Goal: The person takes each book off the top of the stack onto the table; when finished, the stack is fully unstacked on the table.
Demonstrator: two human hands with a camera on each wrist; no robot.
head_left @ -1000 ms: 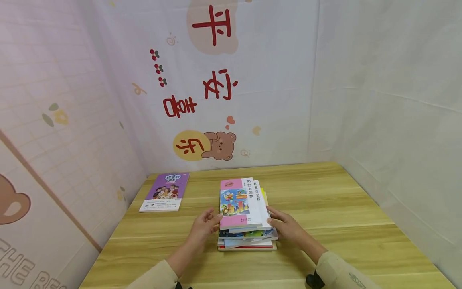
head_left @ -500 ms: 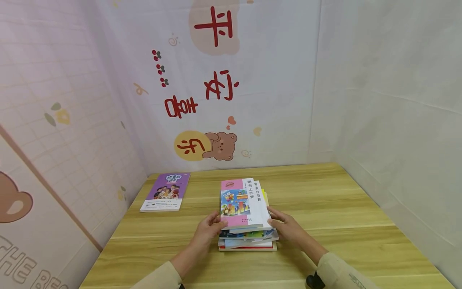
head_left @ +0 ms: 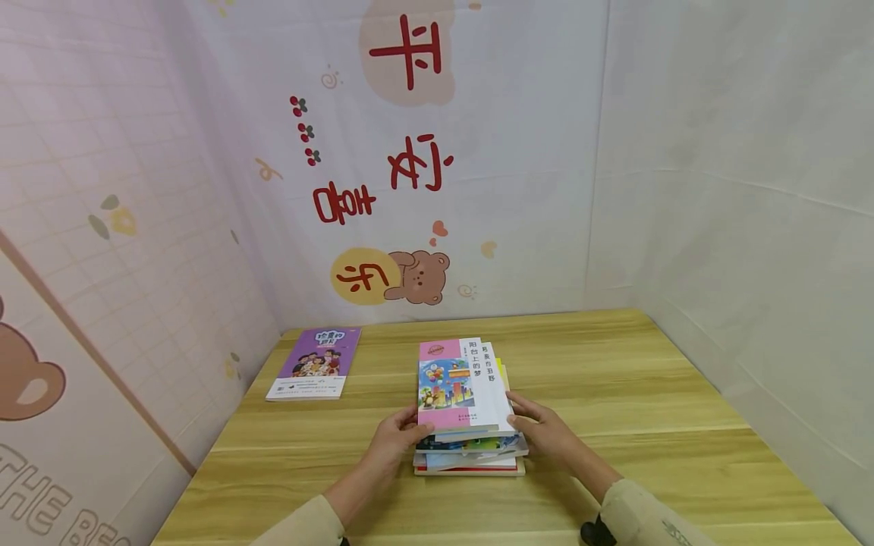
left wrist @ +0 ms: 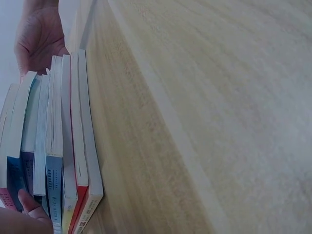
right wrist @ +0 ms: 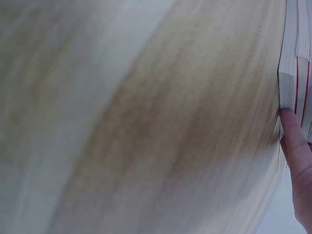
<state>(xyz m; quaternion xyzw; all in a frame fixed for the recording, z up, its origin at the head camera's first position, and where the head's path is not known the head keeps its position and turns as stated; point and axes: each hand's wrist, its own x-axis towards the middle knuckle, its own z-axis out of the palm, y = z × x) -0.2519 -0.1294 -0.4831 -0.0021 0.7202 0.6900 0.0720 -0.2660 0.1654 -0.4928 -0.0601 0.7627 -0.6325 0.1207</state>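
A stack of books (head_left: 471,459) lies on the table, its edges uneven. On top is a pink and white book (head_left: 445,417) with a city and balloons on its cover; a white-covered book (head_left: 497,402) sticks out to the right below it. My left hand (head_left: 394,440) touches the stack's left side, thumb at the near corner of the upper books. At the right side rests my right hand (head_left: 546,431), fingers along the edges and thumb near the front corner. The right wrist view shows a fairly straight finger (right wrist: 294,139) against the lower books. Some left fingers are hidden.
A purple and white book (head_left: 314,364) lies flat by itself at the table's back left. The wooden table (head_left: 649,470) meets fabric walls (head_left: 519,152) at the back and both sides.
My left hand has come in to the stack, its thumb now at the near corner of the upper books. The right hand has stayed at the right side.
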